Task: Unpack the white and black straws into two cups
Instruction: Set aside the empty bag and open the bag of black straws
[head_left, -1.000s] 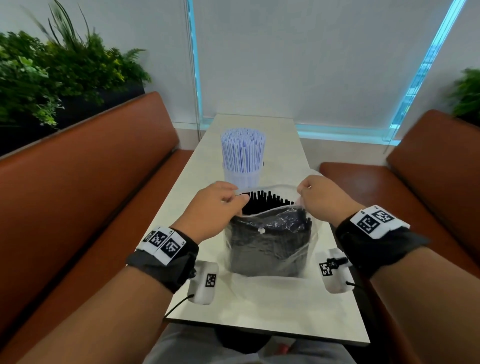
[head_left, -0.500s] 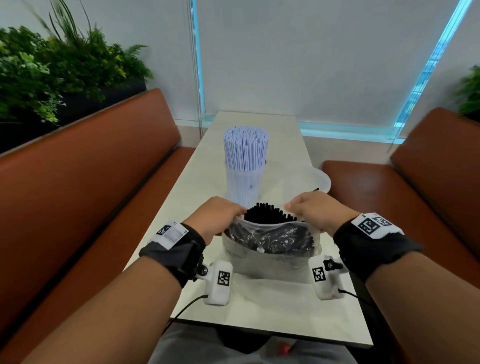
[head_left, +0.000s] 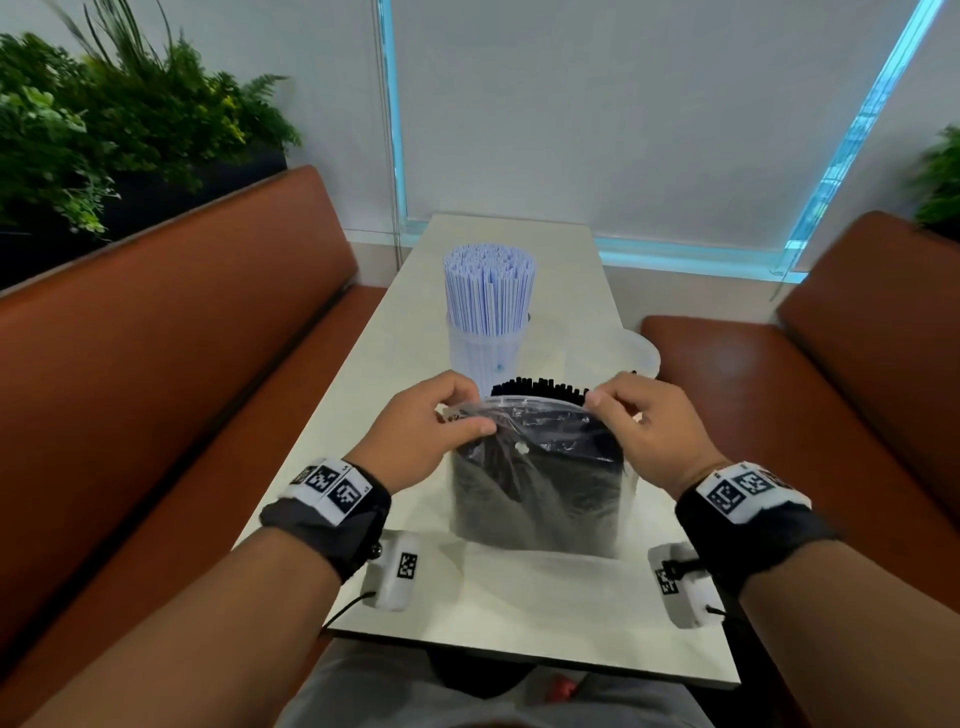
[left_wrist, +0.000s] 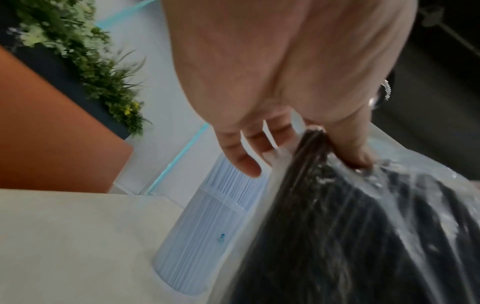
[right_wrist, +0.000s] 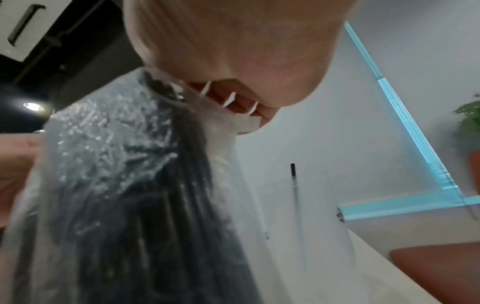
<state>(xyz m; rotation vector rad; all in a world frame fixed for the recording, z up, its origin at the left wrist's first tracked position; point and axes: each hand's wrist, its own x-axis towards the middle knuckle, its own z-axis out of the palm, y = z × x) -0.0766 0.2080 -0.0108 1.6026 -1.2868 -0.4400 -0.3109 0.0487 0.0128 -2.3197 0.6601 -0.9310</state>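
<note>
White straws (head_left: 488, 291) stand bundled in a clear cup (head_left: 488, 358) at mid table, also seen as white straws (left_wrist: 228, 185) in the left wrist view. Nearer me, black straws (head_left: 540, 388) stand upright in a clear plastic bag (head_left: 535, 493), their tips poking out of its mouth. My left hand (head_left: 467, 418) pinches the bag's top left edge, thumb on the near side. On the top right edge my right hand (head_left: 597, 402) pinches likewise. A second clear cup (head_left: 644, 353) behind the right hand holds one black straw (right_wrist: 293, 170).
The narrow pale table (head_left: 519, 613) runs away from me between two brown benches (head_left: 182, 364). Its near edge lies just behind my wrists. Plants (head_left: 104, 119) stand behind the left bench.
Half a second ago both hands had the bag's mouth pushed low over the straws. Now the hands and the bag's rim are higher, near the straw tips.
</note>
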